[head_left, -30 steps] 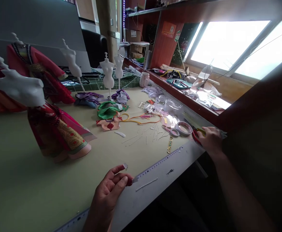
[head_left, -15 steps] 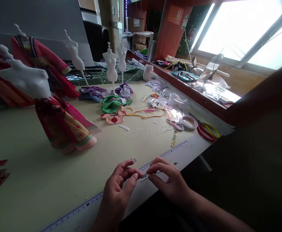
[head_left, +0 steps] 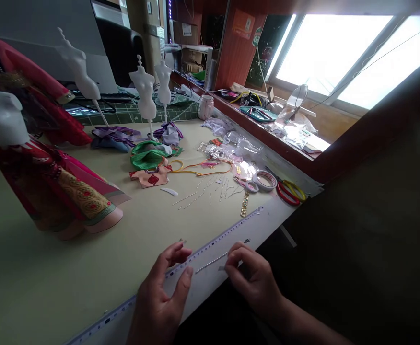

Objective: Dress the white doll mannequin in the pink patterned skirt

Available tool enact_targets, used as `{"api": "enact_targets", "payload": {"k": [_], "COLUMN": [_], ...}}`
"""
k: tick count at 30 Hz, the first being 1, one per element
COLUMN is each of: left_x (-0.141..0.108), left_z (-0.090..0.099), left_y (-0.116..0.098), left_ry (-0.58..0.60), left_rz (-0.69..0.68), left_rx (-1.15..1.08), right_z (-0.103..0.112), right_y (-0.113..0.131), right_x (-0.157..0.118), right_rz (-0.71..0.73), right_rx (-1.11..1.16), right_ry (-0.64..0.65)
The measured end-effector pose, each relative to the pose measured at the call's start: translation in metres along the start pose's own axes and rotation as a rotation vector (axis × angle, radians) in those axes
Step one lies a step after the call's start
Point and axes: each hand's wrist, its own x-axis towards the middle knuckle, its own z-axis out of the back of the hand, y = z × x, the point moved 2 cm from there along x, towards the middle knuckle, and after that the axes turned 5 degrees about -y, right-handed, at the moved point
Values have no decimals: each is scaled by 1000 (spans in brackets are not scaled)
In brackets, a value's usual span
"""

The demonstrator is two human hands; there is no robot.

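My left hand [head_left: 163,292] is raised over the ruler [head_left: 213,243], its thumb and fingers apart; a small clear piece [head_left: 183,241] sticks to a fingertip. My right hand [head_left: 251,275] pinches a small greyish strip [head_left: 222,269] between thumb and fingers, near the table's front edge. Between the hands, a short string of tiny beads [head_left: 210,263] lies on the white strip below the ruler. A small dark item [head_left: 247,240] rests just beyond my right hand. Further back is a gold beaded band [head_left: 245,204].
Several thin bead strands [head_left: 210,197] lie mid-table. Tape rolls [head_left: 265,180] and scissors [head_left: 288,192] are at the right. A dressed mannequin [head_left: 87,191] stands at the left, with small white torsos [head_left: 143,91] behind. Doll clothes [head_left: 150,175] lie near them.
My hands have moved apart. The small strip that was between them is now in my right hand, and my left fingers have spread. The view has shifted to the right.
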Motion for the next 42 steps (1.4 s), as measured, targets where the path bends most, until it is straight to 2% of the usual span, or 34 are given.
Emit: {"api": "enact_targets", "payload": {"k": [2, 5, 8, 11, 19, 25, 27, 29, 31, 33, 37, 40, 42], "left_x": [0, 0, 1, -1, -5, 0, 0, 0, -1, -2, -5, -7, -6], "left_z": [3, 5, 5, 4, 1, 7, 10, 11, 11, 12, 17, 25, 32], "left_y": [-1, -1, 1, 0, -7, -2, -2, -5, -9, -13, -19, -17, -15], "left_ry": [-65, -68, -1, 24, -70, 29, 26, 47, 84, 98, 36, 22, -2], "left_rz": [17, 53, 79, 72, 30, 105, 153, 213, 279, 332, 367, 358, 309], "left_rx": [-48, -90, -71, -58, -87, -140, -195, -283, -401, -519, -691, -773, -796], "right_z": [22, 58, 80, 83, 72, 77, 83, 87, 83, 67, 7, -42, -68], "right_y": [-14, -42, -62, -71, -77, -82, -76, -63, -45, -26, 12, 32, 41], "right_x": [-4, -11, -13, -10, -4, -14, -21, -25, -24, -17, 9, 28, 36], "right_rz": [-227, -511, -642, -720, -811, -854, -778, -597, -414, -306, -130, -138, -201], "right_rx": [81, 218, 338, 380, 393, 450, 430, 332, 199, 113, 125, 255, 379], "right_ry": [-133, -396, -534, -580, -604, -621, -694, -757, -717, -596, -198, 55, 163]}}
